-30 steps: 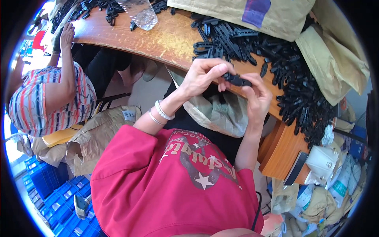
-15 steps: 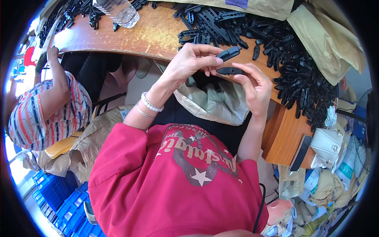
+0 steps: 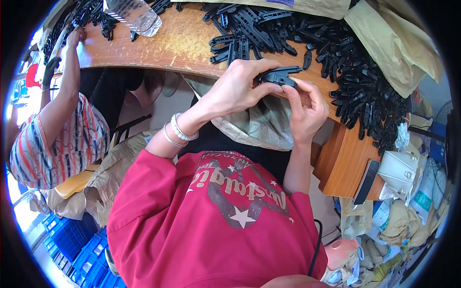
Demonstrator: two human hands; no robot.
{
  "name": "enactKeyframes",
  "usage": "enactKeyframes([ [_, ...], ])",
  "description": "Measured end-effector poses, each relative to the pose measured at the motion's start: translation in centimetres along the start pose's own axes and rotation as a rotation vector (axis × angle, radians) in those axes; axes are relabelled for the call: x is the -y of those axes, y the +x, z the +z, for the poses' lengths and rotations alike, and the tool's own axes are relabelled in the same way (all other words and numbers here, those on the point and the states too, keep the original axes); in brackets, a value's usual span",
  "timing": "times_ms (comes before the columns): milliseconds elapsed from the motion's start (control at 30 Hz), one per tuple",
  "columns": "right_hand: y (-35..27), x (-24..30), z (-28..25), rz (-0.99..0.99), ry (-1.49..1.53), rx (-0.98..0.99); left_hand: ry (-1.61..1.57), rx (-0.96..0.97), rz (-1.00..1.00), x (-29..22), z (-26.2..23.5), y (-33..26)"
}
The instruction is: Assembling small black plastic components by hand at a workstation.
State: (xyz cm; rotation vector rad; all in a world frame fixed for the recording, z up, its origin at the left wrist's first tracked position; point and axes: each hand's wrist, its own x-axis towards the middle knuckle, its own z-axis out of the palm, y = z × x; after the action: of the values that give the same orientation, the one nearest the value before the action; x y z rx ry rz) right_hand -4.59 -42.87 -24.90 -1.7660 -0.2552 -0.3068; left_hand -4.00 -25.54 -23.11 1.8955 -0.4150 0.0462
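Observation:
Black plastic parts (image 3: 280,76) are brought together between my two hands, just off the table's front edge. My left hand (image 3: 242,89) pinches them from the left, thumb below and fingers behind. My right hand (image 3: 307,108) grips their right end between thumb and fingers. Where one part ends and the other begins is hard to make out. Under my hands an open woven sack (image 3: 259,126) hangs between my lap and the table edge. Beyond lies a heap of long black plastic parts (image 3: 247,31), and to the right a pile of smaller black pieces (image 3: 365,96).
The wooden table (image 3: 187,41) curves across the top, with a clear plastic container (image 3: 144,24) on it. A co-worker in a striped shirt (image 3: 62,139) reaches over its left end. Brown paper bags (image 3: 394,48), a white handbag (image 3: 397,170) and blue crates (image 3: 91,254) surround the place.
The two black parts, held apart one in each hand before, are now pressed together. My left hand has come lower. The co-worker's arm has reached farther over the table.

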Motion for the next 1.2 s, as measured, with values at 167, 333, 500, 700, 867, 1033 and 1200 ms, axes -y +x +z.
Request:
enactKeyframes([
  [167, 1.4, 1.3, -0.5, 0.087, 0.243, 0.112, 0.079, -0.012, 0.088, 0.3, -0.4, -0.1],
  [333, 0.5, -0.9, -0.5, 0.081, 0.178, 0.091, 0.210, -0.050, 0.280, 1.2, 0.2, -0.4],
  [500, -0.7, -1.8, -0.3, 0.164, 0.207, 0.084, 0.162, 0.005, 0.177, 1.9, 0.8, -1.2],
  [700, -0.2, -2.1, -0.2, 0.183, 0.307, 0.097, 0.195, 0.027, 0.184, 2.0, 0.4, -0.8],
  [867, -0.1, -1.9, -0.3, 0.156, 0.277, 0.072, 0.194, 0.010, 0.224, 2.0, 0.7, -0.9],
  [1033, 0.7, -0.8, -1.1, 0.153, 0.302, 0.135, 0.038, 0.063, 0.078, 1.4, -0.1, -0.1],
  [1200, 0.3, -1.4, -0.6, 0.210, 0.385, 0.145, -0.257, 0.068, -0.007, 1.7, 0.1, -0.4],
])
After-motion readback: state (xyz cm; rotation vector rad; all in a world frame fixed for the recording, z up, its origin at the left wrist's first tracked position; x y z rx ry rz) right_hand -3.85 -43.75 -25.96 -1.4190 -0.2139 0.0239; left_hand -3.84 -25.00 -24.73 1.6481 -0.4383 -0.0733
